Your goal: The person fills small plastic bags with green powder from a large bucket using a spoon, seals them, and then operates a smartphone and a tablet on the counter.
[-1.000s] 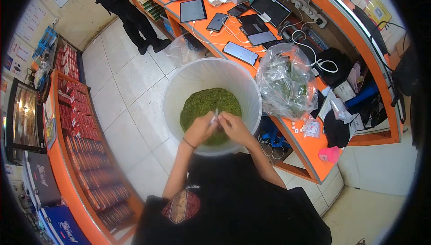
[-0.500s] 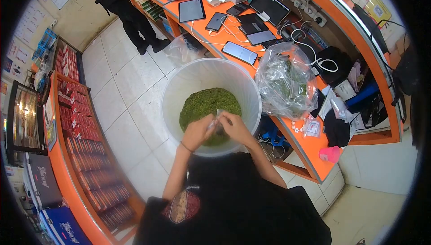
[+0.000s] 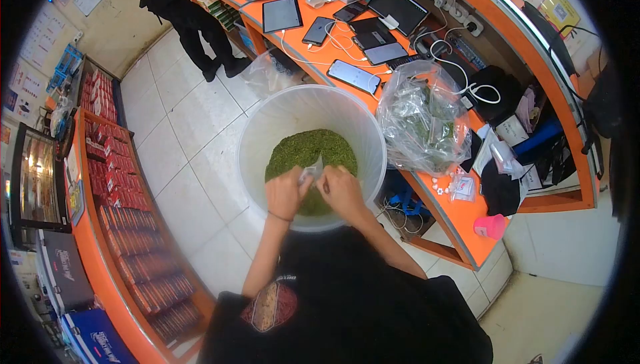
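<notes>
The left hand [image 3: 285,193] is curled, its fingertips pinched on one edge of a small clear pouch [image 3: 312,172]. The right hand [image 3: 343,191] is curled too and pinches the other edge, so both hands hold the pouch low inside the bucket [image 3: 252,127], just above the green leaf [image 3: 300,151]. The pouch is too small to tell whether its mouth is open or how full it is. The hold looks best kept as it is, I judge: the pouch upright, a light pinch on each side, and well within the rim so that any loose leaf falls back into the bucket. Around this, at far left a shelf [image 3: 117,187] of red boxes lines the tiled aisle, and another person [image 3: 180,4] stands at the far end of it, well apart. Right of the bucket, touching its rim, the orange counter [image 3: 460,221] carries a big clear bag [image 3: 420,121], near the right elbow's path. Phones [image 3: 353,76] and cables lie behind it, and a pink cup [image 3: 490,228] stands at the near corner.
</notes>
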The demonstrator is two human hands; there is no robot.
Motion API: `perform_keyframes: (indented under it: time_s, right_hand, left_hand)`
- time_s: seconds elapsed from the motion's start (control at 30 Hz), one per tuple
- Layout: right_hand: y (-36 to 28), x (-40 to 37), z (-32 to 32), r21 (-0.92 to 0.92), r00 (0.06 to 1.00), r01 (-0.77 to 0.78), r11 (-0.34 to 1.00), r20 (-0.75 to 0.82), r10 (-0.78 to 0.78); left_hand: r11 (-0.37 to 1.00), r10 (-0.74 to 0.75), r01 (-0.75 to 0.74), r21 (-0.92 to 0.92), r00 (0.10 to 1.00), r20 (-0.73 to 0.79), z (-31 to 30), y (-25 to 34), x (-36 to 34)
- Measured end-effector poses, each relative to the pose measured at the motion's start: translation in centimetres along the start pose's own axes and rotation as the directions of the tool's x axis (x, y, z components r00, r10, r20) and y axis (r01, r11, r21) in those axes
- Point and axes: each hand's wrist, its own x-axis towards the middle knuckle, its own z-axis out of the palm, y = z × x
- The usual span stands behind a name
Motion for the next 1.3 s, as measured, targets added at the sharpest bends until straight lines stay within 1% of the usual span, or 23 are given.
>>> perform_keyframes:
  time_s: [0.03, 0.1, 0.17, 0.23, 0.27, 0.33, 0.37, 0.43, 0.47, 0.5, 0.57, 0.63, 0.7, 0.83, 0.9, 1.0, 1.03, 1.07, 1.1, 1.17, 1.2, 1.27, 1.3]
  right_hand:
    - [-0.3, 0.0, 0.3, 0.033, 1.000, -0.030, 0.999, 0.009, 0.030]
    - [-0.6, 0.4, 0.2, 0.067, 0.998, -0.055, 0.996, 0.020, 0.053]
    - [-1.2, 1.0, -0.4, 0.396, 0.998, -0.053, 0.917, 0.000, 0.058]
    - [-1.3, 1.0, -0.3, 0.443, 0.998, -0.059, 0.895, 0.026, 0.053]
    - [-1.3, 0.9, -0.3, 0.487, 0.998, -0.068, 0.871, 0.049, 0.050]
    - [-1.9, 1.0, -0.9, 0.494, 0.999, -0.045, 0.868, 0.024, 0.038]
    - [-2.1, 1.1, -1.1, 0.501, 1.000, -0.021, 0.865, -0.002, 0.026]
    - [-1.4, 1.4, -1.4, 0.508, 0.997, -0.027, 0.861, -0.050, 0.061]
    - [-1.1, 1.5, -1.6, 0.517, 0.990, -0.036, 0.855, -0.098, 0.101]
    - [-1.2, 1.4, -1.7, 0.515, 0.990, -0.038, 0.856, -0.096, 0.102]
    - [-1.5, 1.6, -1.9, 0.599, 0.995, -0.064, 0.798, -0.028, 0.101]
    - [-0.9, 1.7, -1.9, 0.666, 0.992, -0.113, 0.737, 0.029, 0.125]
    - [-0.7, 1.7, -1.7, 0.725, 0.986, -0.164, 0.669, 0.093, 0.140]
    - [-0.8, 1.8, -1.7, 0.755, 0.986, -0.168, 0.634, 0.137, 0.097]
    - [-1.0, 2.0, -1.8, 0.743, 0.983, -0.181, 0.644, 0.156, 0.096]
    - [-1.0, 3.0, -2.1, 0.806, 0.992, -0.123, 0.579, 0.124, 0.038]
    - [-0.2, 3.6, -2.4, 0.832, 0.978, -0.177, 0.525, 0.208, 0.001]
    - [0.3, 4.3, -2.3, 0.851, 0.957, -0.236, 0.469, 0.288, -0.040]
    - [0.7, 5.3, -1.5, 0.851, 0.954, -0.242, 0.467, 0.296, -0.045]
    - [1.6, 7.3, 1.0, 0.739, 0.976, -0.173, 0.651, 0.218, 0.011]
    - [1.4, 8.4, 2.3, 0.742, 0.975, -0.174, 0.647, 0.222, 0.007]
    - [0.4, 10.0, 5.3, 0.452, 0.966, -0.188, 0.872, 0.248, 0.080]
    - [0.3, 9.9, 7.5, 0.457, 0.965, -0.186, 0.870, 0.251, 0.075]
  left_hand:
    - [0.999, -0.024, 0.021, -0.032, 0.995, -0.096, 0.0, 0.3, 0.0]
    - [0.994, -0.022, 0.009, -0.110, 0.992, -0.124, -0.3, 0.8, 0.0]
    - [0.983, -0.030, 0.002, -0.185, 0.988, -0.149, -0.6, 1.1, -0.2]
    - [0.936, -0.141, 0.092, -0.341, 0.983, -0.120, -0.8, 1.5, -0.2]
    - [0.935, -0.142, 0.093, -0.342, 0.983, -0.120, -1.0, 1.9, -0.1]
    - [0.884, -0.297, 0.265, -0.385, 0.955, -0.025, -1.5, 2.6, 0.4]
    - [0.884, -0.298, 0.265, -0.385, 0.954, -0.027, -1.5, 2.3, 0.6]
    - [0.894, -0.324, 0.203, -0.400, 0.909, -0.262, -1.3, 1.6, 0.9]
    - [0.911, -0.213, 0.083, -0.405, 0.934, -0.286, -1.3, 1.3, 1.0]
    - [0.909, -0.215, 0.085, -0.407, 0.934, -0.285, -1.4, 1.3, 1.0]
    - [0.911, 0.189, -0.255, -0.323, 0.956, -0.223, -2.0, 1.3, 1.4]
    - [0.883, 0.199, -0.239, -0.404, 0.970, -0.139, -3.2, 2.0, 1.2]
    - [0.876, 0.106, -0.108, -0.471, 0.994, -0.030, -3.8, 2.3, 1.1]
    - [0.898, 0.091, -0.103, -0.428, 0.995, -0.049, -3.0, 1.4, 0.7]
    - [0.906, 0.173, -0.229, -0.357, 0.968, -0.182, -3.2, 1.3, 0.8]
    - [0.932, 0.102, -0.188, -0.311, 0.957, -0.273, -3.1, -0.2, 0.6]
    - [0.934, 0.092, -0.179, -0.310, 0.957, -0.276, -3.4, -0.2, 0.5]
    - [0.864, -0.130, -0.035, -0.502, 0.948, -0.290, -3.7, -0.2, 0.3]
    - [0.732, -0.344, 0.086, -0.675, 0.903, -0.258, -4.0, -0.3, 0.2]
    - [0.725, -0.342, 0.017, -0.688, 0.876, -0.339, -3.2, -2.0, -0.1]
    - [0.693, -0.368, 0.005, -0.721, 0.862, -0.348, -3.1, -2.5, -0.2]
    - [0.676, -0.384, 0.002, -0.737, 0.854, -0.350, -3.3, -3.5, -0.4]
    - [0.680, -0.386, 0.005, -0.733, 0.852, -0.353, -3.7, -3.3, -0.5]
